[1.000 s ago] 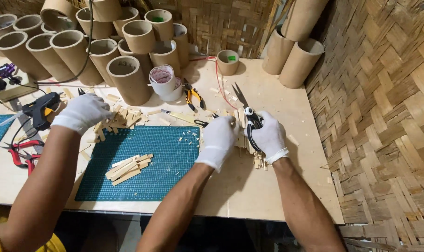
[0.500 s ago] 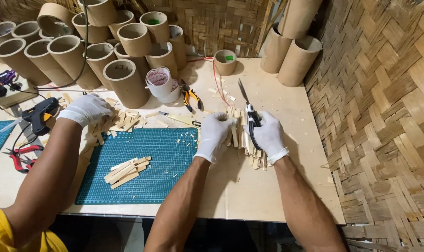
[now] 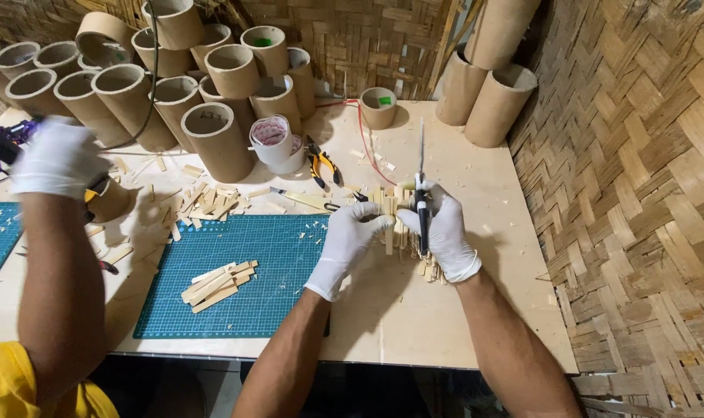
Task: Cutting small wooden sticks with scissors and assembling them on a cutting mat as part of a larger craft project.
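Observation:
Both my hands wear white gloves. My right hand (image 3: 449, 232) grips black-handled scissors (image 3: 422, 182), whose blades point away from me toward the back wall. My left hand (image 3: 352, 236) pinches one pale wooden strip (image 3: 388, 232), standing among a small heap of similar strips (image 3: 429, 267) on the light tabletop (image 3: 460, 325). The two hands almost touch, just right of a green cutting mat (image 3: 251, 302).
A bundle of cut strips (image 3: 216, 282) lies on the mat. Cardboard tubes (image 3: 212, 139) stand stacked at the back left, and more tubes (image 3: 499, 101) at the back right. Tape rolls (image 3: 273, 141) and orange pliers (image 3: 321, 164) lie nearby. A co-worker's gloved hand (image 3: 58, 159) hovers at left. Woven wall on the right.
The co-worker's hand lifted off the loose sticks and moved left. My scissors swung to point straight away from me, and my hands drew closer together over the strips.

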